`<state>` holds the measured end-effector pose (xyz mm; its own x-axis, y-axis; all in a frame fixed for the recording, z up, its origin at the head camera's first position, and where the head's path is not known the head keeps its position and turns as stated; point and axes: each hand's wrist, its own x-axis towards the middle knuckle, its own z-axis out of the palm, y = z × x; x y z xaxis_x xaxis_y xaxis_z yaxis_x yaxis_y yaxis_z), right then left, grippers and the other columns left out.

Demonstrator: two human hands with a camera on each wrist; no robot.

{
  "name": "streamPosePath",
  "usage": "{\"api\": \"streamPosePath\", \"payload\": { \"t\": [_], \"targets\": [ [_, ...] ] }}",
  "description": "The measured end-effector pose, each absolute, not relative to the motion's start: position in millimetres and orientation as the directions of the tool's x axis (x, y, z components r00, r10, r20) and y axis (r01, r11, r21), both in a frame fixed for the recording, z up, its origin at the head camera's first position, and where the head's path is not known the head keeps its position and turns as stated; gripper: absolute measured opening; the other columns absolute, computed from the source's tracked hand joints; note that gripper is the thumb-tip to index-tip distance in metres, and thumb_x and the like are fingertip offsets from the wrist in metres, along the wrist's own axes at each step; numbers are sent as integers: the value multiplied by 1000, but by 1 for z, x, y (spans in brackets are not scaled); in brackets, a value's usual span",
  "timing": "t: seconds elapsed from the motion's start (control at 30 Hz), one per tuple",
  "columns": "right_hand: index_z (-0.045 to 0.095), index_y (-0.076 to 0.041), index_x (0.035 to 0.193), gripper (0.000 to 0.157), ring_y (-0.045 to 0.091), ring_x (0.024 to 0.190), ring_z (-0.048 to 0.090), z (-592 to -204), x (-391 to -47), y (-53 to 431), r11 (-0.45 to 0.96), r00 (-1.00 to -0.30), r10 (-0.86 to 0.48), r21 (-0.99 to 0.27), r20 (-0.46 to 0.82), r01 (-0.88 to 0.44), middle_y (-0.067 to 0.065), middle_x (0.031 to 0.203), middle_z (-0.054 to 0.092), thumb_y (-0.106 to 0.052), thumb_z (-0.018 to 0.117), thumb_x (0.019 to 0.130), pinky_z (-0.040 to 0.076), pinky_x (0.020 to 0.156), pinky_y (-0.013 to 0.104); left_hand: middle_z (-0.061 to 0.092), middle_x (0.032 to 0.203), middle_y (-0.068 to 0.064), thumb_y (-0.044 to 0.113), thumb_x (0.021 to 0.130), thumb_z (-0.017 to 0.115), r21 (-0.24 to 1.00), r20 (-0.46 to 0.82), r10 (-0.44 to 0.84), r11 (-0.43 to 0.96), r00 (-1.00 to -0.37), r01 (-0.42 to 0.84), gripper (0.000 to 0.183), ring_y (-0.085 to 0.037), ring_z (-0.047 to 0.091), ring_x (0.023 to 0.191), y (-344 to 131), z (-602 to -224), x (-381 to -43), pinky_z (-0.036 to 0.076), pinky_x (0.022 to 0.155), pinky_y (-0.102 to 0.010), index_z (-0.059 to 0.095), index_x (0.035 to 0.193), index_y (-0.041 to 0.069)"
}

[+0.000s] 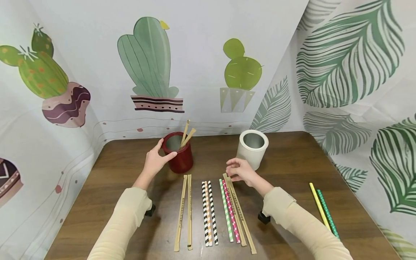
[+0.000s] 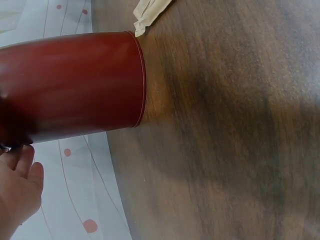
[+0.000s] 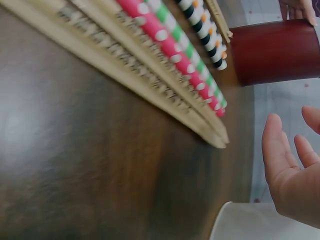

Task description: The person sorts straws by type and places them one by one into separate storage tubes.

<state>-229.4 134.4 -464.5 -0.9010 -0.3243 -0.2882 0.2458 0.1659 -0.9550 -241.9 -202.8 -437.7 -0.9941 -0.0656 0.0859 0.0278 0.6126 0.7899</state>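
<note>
My left hand [image 1: 154,160] grips the dark red cup [image 1: 182,160] near its rim, the thumb at the front and fingers round the left side. Two paper-wrapped straws [image 1: 187,136] lean inside that cup. In the left wrist view the red cup [image 2: 75,87] fills the upper left, with part of the left hand [image 2: 20,185] below it. My right hand [image 1: 243,171] hovers at the far ends of two wrapped straws [image 1: 239,209], in front of the white cup [image 1: 251,155]. Its fingers [image 3: 272,145] are loosely bent and hold nothing in the right wrist view.
Two wrapped straws [image 1: 190,213] lie left of several striped straws [image 1: 205,213]. A green-striped straw [image 1: 226,209] and a pink dotted straw [image 1: 231,213] lie beside the right-hand wrapped pair. A yellow straw [image 1: 320,206] and a green dotted straw [image 1: 328,213] lie far right. A printed cloth hangs behind.
</note>
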Motion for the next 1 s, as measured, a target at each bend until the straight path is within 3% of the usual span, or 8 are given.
{"api": "streamPosePath", "payload": {
  "t": [0.17,0.43,0.67,1.0],
  "targets": [
    [40,8,120,45,20,79,60,-474,-224,142,195,-886,-335,-944,-321,268,16,98,57,0,57,78,52,63,33,32,141,-10,59,69,63,787,86,-58,616,-995,32,91,-26,28,131,-203,-438,-242,29,101,-49,24,141,19],
    [42,8,117,44,15,72,58,-483,-213,150,260,-864,-363,-928,-349,266,20,99,56,2,56,76,51,56,29,32,141,-11,58,69,63,788,95,-53,614,-994,43,92,-27,28,131,-202,-437,-240,29,101,-50,24,141,15],
    [46,7,112,41,14,68,55,-492,-205,155,317,-847,-393,-918,-357,239,10,86,56,0,57,73,49,51,29,33,141,-11,57,69,63,793,94,-54,608,-994,42,92,-27,28,131,-202,-437,-241,28,101,-50,25,141,14],
    [53,6,102,31,11,63,51,-503,-195,150,410,-897,-355,-906,-262,102,5,75,55,0,59,72,49,49,30,32,141,-11,59,69,63,793,85,-54,609,-995,35,93,-26,28,131,-203,-438,-242,28,101,-50,24,141,16]
  ]
}}
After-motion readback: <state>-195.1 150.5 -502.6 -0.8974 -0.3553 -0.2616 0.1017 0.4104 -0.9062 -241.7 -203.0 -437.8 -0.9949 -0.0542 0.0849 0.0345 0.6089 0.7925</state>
